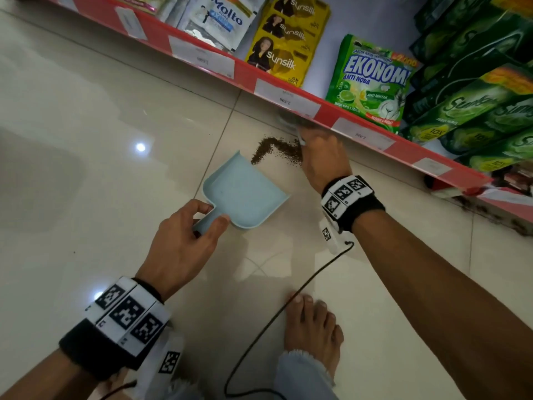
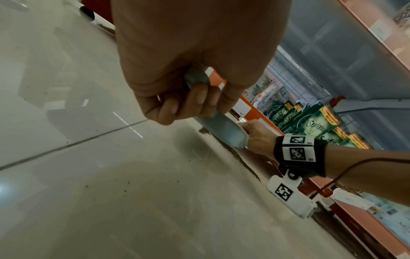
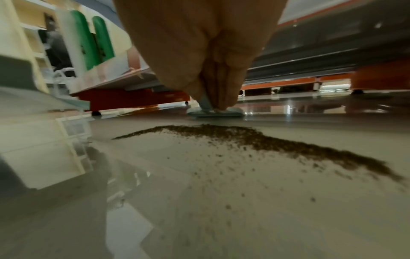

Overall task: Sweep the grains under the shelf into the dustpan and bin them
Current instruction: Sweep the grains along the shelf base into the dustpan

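Note:
A line of brown grains [image 1: 277, 148] lies on the tiled floor just in front of the red shelf edge [image 1: 340, 116]. A light blue dustpan [image 1: 245, 194] rests flat on the floor, its mouth toward the grains. My left hand [image 1: 187, 243] grips the dustpan's handle [image 2: 197, 78]. My right hand [image 1: 323, 157] holds a small brush [image 3: 215, 113] whose head sits on the floor beyond the grains [image 3: 255, 138], under the shelf; in the head view the brush head [image 1: 288, 122] is blurred.
The shelf above holds sachets and green detergent packs [image 1: 372, 82]. A black cable [image 1: 277, 319] trails across the floor from my right wrist. My bare foot [image 1: 311, 327] stands on the tiles near the bottom. Loose specks [image 3: 244, 175] lie scattered near the pile.

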`<state>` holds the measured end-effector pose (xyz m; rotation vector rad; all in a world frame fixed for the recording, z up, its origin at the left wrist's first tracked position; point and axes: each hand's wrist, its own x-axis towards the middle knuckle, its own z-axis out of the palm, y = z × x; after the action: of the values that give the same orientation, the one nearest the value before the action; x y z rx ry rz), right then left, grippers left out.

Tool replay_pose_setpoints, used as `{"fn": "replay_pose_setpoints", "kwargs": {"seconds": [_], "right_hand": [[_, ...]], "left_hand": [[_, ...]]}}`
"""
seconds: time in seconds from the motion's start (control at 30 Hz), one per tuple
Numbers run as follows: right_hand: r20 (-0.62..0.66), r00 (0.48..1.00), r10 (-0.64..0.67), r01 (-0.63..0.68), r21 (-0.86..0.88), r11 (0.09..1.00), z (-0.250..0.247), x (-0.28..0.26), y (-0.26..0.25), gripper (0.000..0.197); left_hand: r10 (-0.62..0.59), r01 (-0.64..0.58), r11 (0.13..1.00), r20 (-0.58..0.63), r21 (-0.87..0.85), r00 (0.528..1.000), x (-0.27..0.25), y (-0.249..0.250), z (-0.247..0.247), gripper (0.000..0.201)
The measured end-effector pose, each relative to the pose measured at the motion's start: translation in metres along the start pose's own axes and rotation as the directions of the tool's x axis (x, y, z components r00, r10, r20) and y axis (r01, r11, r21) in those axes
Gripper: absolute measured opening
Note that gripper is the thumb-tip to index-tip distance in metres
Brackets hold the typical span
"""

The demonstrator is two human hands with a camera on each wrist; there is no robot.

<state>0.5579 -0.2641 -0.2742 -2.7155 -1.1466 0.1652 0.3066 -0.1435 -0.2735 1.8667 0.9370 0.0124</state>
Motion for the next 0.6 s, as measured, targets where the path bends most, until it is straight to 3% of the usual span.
{"fn": "replay_pose_setpoints", "kwargs": {"seconds": [0.1,0.17,0.27,0.4,0.53,0.6], "right_hand": [[0.024,0.986,-0.166,0.162,0.118,0.98,-0.011,-0.015,-0.005,0.034],[-0.058,0.983,-0.177,0.182,0.118,0.976,-0.023,-0.031,-0.003,0.033],[-0.155,0.985,-0.075,0.076,-0.002,0.997,-0.034,-0.04,0.003,0.039],[-0.054,0.998,0.025,-0.034,-0.161,0.986,-0.019,-0.021,-0.01,0.041],[-0.02,0.994,0.109,-0.111,-0.121,0.986,0.005,0.017,-0.024,0.031],[0.002,0.998,0.068,-0.067,-0.049,0.997,0.011,0.029,-0.03,0.029]], "left_hand": [[-0.021,0.022,1.0,-0.024,0.011,0.999,-0.001,-0.004,-0.006,0.026],[-0.031,0.031,0.999,-0.03,-0.013,0.999,-0.002,-0.006,-0.009,0.024],[-0.038,0.037,0.998,-0.035,-0.041,0.999,-0.002,-0.009,-0.009,0.025],[-0.034,0.034,0.999,-0.027,-0.034,0.999,-0.002,-0.008,-0.008,0.026],[-0.029,0.028,0.999,-0.032,-0.038,0.999,-0.004,-0.01,-0.011,0.026],[-0.025,0.024,0.999,-0.038,-0.036,0.999,-0.004,-0.013,-0.013,0.026]]}}
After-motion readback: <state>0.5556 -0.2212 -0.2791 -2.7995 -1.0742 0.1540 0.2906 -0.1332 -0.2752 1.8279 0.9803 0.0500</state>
